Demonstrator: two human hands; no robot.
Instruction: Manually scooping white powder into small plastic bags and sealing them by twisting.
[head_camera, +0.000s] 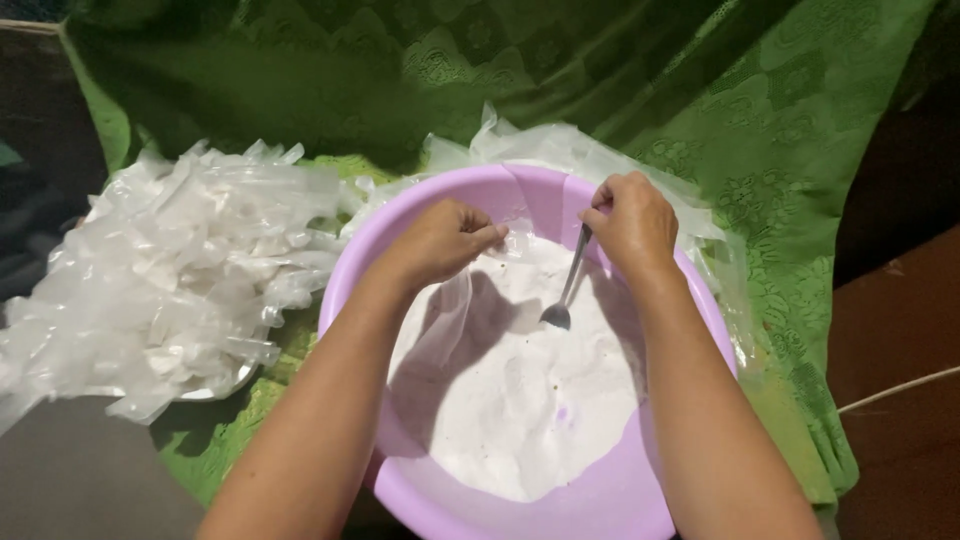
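Glossy plastic basin, metal spoon

**Support surface and what rests on it**

Green patterned cloth covers the support across the upper and right of the frame, draped and creased, with a raised floral weave. Whether a tabletop or the floor lies beneath cannot be told. Centre, low in frame: lilac plastic basin sits on the cloth, holding white powder. Left: heap of clear plastic bags on a plate-like white rim, just beside the basin. More clear plastic lies behind the basin's far rim. Grey surface at lower left; brown surface at right.
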